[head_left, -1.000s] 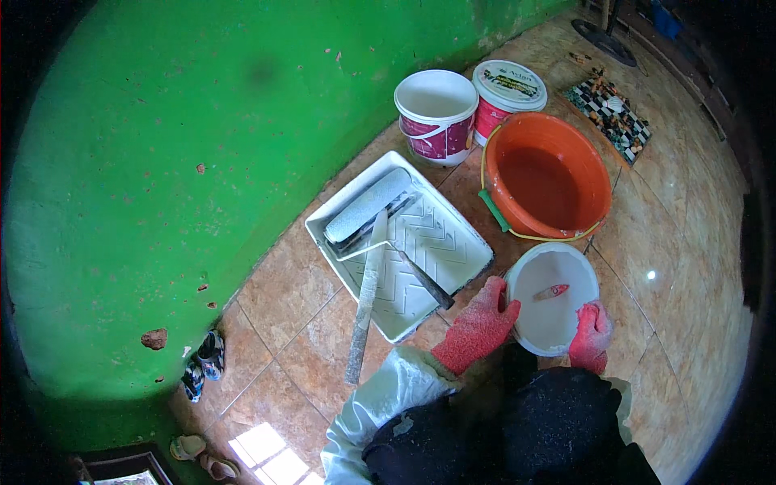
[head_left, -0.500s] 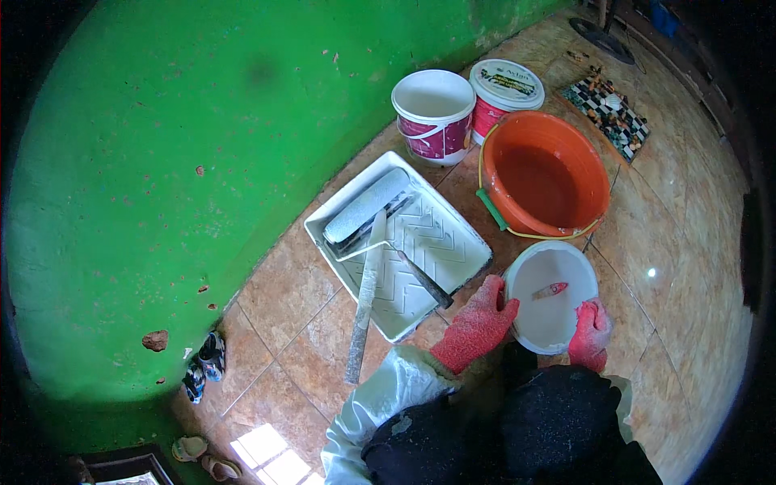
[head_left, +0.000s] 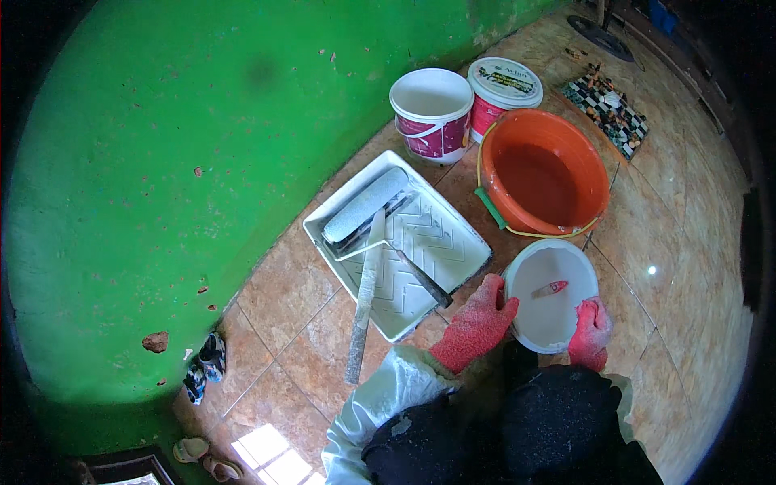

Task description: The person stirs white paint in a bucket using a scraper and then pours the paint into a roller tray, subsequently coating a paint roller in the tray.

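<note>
A white plastic bucket (head_left: 556, 279) stands between my two hands, in front of my dark-clad knees. At its left rim is my left hand (head_left: 478, 322), in a coral-red knitted glove, with thumb and fingers bent against the side. The right hand (head_left: 591, 333), gloved alike, grips the opposite rim with curled fingers. Inside the bucket shows a small red-and-pale pointed thing (head_left: 550, 289), of a kind I cannot make out. To the left lies a white paint tray (head_left: 453, 212) holding a paint roller (head_left: 368, 204). A long whitened stick (head_left: 364, 319) rests across the tray's edge.
An orange bucket (head_left: 594, 162) with a green-gripped handle stands just beyond the white one. Behind it are an open paint bucket (head_left: 437, 139) and a lidded one (head_left: 495, 117). A chequered board (head_left: 610, 117) lies farther right. Along the left runs a green wall (head_left: 202, 121), with shoes (head_left: 212, 357) beside it.
</note>
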The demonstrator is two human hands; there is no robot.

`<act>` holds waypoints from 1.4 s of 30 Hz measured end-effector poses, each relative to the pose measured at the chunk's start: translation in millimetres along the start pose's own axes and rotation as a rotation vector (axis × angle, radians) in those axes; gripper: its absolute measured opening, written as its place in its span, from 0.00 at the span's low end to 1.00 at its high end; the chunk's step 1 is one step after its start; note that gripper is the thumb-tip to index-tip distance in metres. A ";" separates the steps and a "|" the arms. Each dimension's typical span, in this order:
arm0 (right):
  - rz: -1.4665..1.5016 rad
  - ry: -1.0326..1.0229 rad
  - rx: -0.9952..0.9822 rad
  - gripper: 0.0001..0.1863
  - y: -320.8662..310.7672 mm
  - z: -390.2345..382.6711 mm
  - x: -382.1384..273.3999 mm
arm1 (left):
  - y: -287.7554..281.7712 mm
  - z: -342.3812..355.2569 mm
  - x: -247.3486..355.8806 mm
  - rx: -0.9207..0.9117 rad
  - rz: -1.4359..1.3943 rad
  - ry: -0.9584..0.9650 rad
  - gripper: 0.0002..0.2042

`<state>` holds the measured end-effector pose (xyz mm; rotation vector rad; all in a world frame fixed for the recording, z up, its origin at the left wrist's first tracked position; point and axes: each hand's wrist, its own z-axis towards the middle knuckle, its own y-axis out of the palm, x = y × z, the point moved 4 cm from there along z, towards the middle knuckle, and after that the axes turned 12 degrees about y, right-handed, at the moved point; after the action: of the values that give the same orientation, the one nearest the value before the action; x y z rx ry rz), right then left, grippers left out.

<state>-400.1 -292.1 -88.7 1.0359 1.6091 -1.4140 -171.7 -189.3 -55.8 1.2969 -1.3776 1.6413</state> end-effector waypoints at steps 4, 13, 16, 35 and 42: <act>0.001 0.017 -0.011 0.04 0.1 -0.9 -3.3 | 1.9 -0.4 -3.0 0.021 -0.020 0.020 0.14; 0.048 0.001 0.029 0.03 1.7 -5.4 -12.1 | -3.7 0.3 8.3 0.004 0.028 0.034 0.14; 0.040 0.022 0.012 0.04 3.2 -7.2 -18.5 | -1.2 -0.1 3.3 0.008 -0.019 0.016 0.13; 0.009 0.004 -0.022 0.04 1.7 -6.3 -16.3 | 5.3 -0.3 -5.9 0.053 -0.010 0.035 0.15; 0.026 0.044 -0.052 0.04 2.2 -9.4 -23.7 | 6.3 -0.2 -8.9 0.036 -0.070 -0.009 0.15</act>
<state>-388.9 -284.9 -66.9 1.0611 1.6493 -1.3338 -174.7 -189.6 -66.4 1.3595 -1.2990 1.6217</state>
